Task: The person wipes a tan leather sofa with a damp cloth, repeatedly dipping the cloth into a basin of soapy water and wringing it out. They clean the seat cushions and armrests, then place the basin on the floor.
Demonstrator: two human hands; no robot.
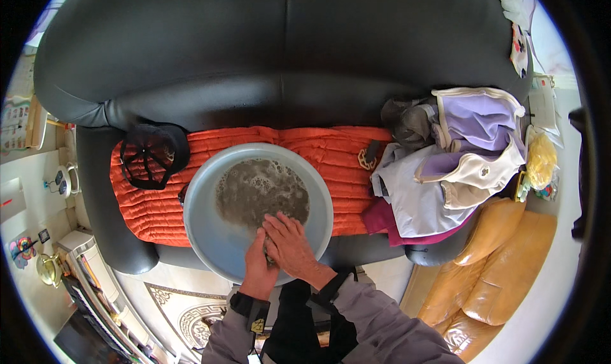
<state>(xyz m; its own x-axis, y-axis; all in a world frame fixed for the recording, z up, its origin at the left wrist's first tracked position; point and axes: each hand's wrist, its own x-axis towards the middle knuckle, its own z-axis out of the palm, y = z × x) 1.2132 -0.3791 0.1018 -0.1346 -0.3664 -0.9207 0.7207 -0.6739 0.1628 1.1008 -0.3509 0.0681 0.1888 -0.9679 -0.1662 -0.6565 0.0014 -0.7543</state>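
A round light-blue plastic basin stands before me, holding murky grey-brown water with foam bubbles on top. My left hand and my right hand are pressed together at the near side of the basin, over the water's edge. The right lies across the left, its fingers pointing forward. Between the palms shows a bit of a small dark wad; most of it is hidden, and what it is made of cannot be made out.
Under the basin lies a red quilted cover on a black leather sofa. A black cap sits at left. Several garments, among them a cream-and-lilac jacket, are heaped at right. A tan leather sofa stands beyond.
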